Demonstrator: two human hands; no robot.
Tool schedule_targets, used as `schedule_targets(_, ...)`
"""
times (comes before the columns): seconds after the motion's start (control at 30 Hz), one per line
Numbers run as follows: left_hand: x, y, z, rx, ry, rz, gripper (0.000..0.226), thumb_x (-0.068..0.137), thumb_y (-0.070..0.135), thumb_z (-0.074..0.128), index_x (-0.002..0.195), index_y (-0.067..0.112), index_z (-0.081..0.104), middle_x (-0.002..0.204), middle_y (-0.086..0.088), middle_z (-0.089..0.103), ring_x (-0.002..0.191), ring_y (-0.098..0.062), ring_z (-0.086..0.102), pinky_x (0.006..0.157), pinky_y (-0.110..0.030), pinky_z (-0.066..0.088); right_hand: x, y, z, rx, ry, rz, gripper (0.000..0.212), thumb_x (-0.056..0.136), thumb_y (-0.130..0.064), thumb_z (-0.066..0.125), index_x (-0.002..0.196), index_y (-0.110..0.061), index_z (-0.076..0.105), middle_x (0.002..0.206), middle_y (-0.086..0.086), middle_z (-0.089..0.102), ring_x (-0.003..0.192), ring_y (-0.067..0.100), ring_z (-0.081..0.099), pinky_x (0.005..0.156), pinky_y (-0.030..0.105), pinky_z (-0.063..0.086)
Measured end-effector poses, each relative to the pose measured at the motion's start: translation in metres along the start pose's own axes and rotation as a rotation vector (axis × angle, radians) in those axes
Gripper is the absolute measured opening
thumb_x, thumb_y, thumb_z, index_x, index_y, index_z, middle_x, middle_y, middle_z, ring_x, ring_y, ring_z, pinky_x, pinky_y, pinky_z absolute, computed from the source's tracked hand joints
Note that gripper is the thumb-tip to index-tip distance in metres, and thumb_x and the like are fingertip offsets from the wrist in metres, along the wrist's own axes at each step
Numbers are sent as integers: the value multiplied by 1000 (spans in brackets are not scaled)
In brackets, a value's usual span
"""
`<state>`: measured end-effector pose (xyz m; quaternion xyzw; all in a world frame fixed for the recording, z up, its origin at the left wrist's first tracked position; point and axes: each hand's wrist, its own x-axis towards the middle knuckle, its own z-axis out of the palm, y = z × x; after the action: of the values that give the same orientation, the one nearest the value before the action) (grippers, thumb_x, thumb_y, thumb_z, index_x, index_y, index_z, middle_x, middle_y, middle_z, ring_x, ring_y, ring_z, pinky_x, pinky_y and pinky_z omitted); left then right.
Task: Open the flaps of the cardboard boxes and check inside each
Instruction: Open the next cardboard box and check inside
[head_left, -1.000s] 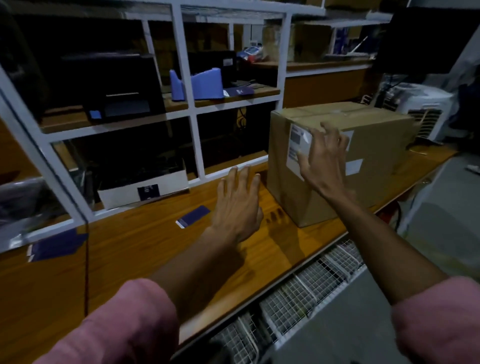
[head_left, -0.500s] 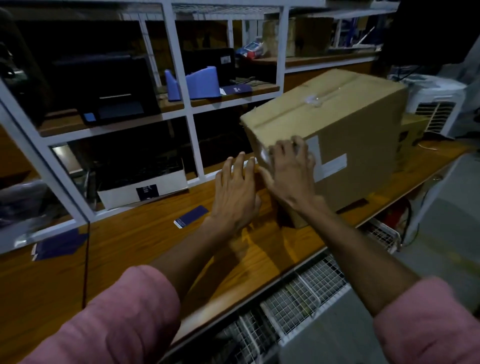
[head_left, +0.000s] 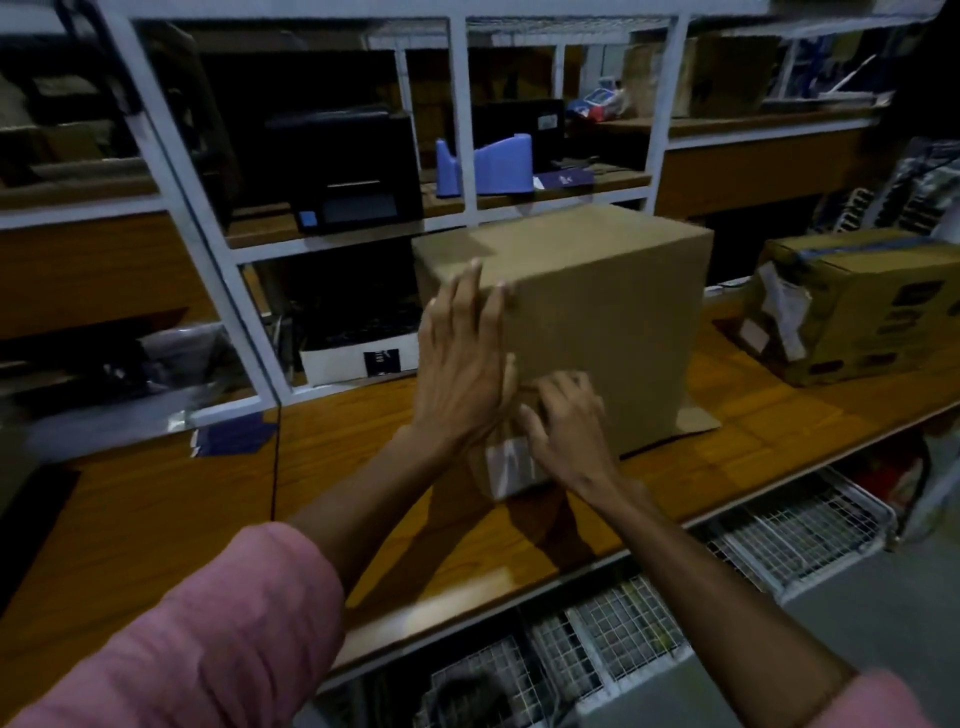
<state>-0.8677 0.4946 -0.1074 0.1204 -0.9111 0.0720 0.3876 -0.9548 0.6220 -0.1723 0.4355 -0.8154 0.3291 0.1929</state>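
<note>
Cardboard box (head_left: 597, 322) stands on the wooden desk (head_left: 156, 519), near its front edge, as a person works at the carton's lower near corner. Left hand (head_left: 462, 364) lies flat against the box's side, fingers (head_left: 470, 291) straight and together; right hand (head_left: 566, 421) curls its fingers over a taped flap (head_left: 511, 465) low down. A second box (head_left: 852, 306) waits toward the desk's right end. Risk: a hard tug on the tape could drag the carton off the front edge.

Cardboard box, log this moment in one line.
cardboard box on counter | left hand flat on side | right hand gripping low flap
</note>
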Motion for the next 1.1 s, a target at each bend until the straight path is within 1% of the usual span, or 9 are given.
schedule_targets(0.1,30,-4,-7,149,-120,14,77,94,53,42,156,14,18,165,-19,17,153,-40,10,123,-58,11,2,4,-3,9,-29,87,23,93,-24,57,110,-10,61,112,14,58,107,33,49,84,46,46)
schedule_targets(0.23,45,-15,-9,231,-281,-75,69,95,61,46,146,16,31,144,-22,44,134,-41,40,113,-56,31,5,10,-8,89,-70,230,38,95,-31,56,130,-18,54,126,7,52,117,24,42,96,47,45)
schedule_targets(0.37,26,-31,-20,347,-251,-76,74,95,61,49,147,13,26,135,-25,46,122,-40,47,105,-50,38,8,14,-10,158,-83,368,40,95,-32,58,133,-22,49,135,5,46,127,24,40,104,48,43)
schedule_targets(0.47,6,-58,-32,320,-218,-197,70,96,64,44,141,12,31,127,-24,49,112,-39,49,98,-49,42,15,7,-8,216,-41,405,45,96,-36,59,137,-26,46,140,3,42,133,25,38,107,51,42)
schedule_targets(0.57,-23,-93,-48,260,-193,-370,66,97,67,37,132,12,38,125,-24,50,110,-39,50,93,-50,45,23,-10,-5,250,12,363,43,97,-35,58,137,-25,46,141,3,39,133,23,37,106,42,40)
schedule_targets(0.67,-53,-118,-69,221,-232,-575,72,98,69,29,137,10,40,131,-25,50,115,-42,52,96,-53,45,32,-35,0,270,70,254,39,97,-32,58,134,-22,49,136,4,40,127,19,39,98,33,38)
schedule_targets(0.8,-75,-142,-93,175,-276,-840,82,97,72,21,148,9,32,141,-25,48,124,-46,51,105,-61,39,43,-65,7,323,138,154,33,97,-28,59,129,-21,54,126,0,43,114,7,36,94,30,38)
schedule_targets(0.97,-76,-153,-120,27,57,-800,85,99,66,36,160,14,6,164,-18,19,143,-45,30,111,-62,30,50,-83,12,411,217,105,28,95,-23,60,122,-17,58,120,1,47,116,17,42,94,34,42)
schedule_targets(1.1,-82,-178,-135,22,134,-925,83,99,64,41,161,28,-1,167,-15,-1,148,-50,9,112,-67,21,54,-90,15,431,197,108,29,96,-23,59,123,-13,58,125,8,51,119,24,47,94,36,44)
